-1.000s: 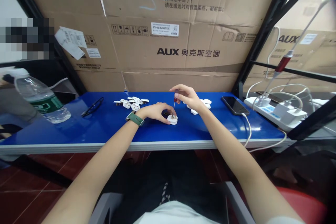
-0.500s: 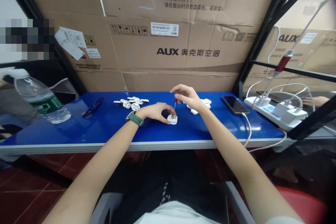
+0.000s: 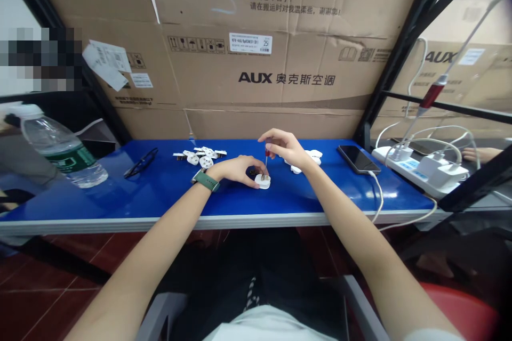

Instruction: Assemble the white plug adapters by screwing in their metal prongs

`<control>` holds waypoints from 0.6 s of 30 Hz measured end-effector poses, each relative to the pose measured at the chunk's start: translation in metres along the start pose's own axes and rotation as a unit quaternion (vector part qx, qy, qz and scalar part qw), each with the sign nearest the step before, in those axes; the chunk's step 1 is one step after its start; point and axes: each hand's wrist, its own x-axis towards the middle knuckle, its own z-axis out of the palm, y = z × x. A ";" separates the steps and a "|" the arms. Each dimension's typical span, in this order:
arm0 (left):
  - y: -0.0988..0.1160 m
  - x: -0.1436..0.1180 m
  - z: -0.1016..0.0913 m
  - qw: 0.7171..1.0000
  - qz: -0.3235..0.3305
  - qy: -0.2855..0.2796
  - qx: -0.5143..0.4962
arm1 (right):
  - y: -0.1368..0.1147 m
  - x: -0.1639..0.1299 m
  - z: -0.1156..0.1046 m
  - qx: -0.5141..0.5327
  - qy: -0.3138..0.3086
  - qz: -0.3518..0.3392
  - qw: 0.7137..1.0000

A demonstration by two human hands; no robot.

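a clear water bottle [image 3: 60, 149] with a green label lies far to the left on the blue table [image 3: 160, 202], with black glasses [image 3: 140, 163] nearer. to the right lie a dark phone [image 3: 357, 159] with a white cable [image 3: 378, 197] and a white power strip [image 3: 420, 170] carrying chargers. big cardboard boxes [image 3: 256, 53] stand behind.
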 end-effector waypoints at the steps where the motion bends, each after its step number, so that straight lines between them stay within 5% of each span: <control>1: 0.000 0.000 0.000 1.000 0.003 0.000 -0.003 | 0.000 0.000 0.000 0.000 0.000 -0.002 1.000; 18: -0.001 0.000 0.000 1.000 0.004 -0.008 -0.020 | -0.002 -0.001 0.002 -0.008 -0.022 -0.017 1.000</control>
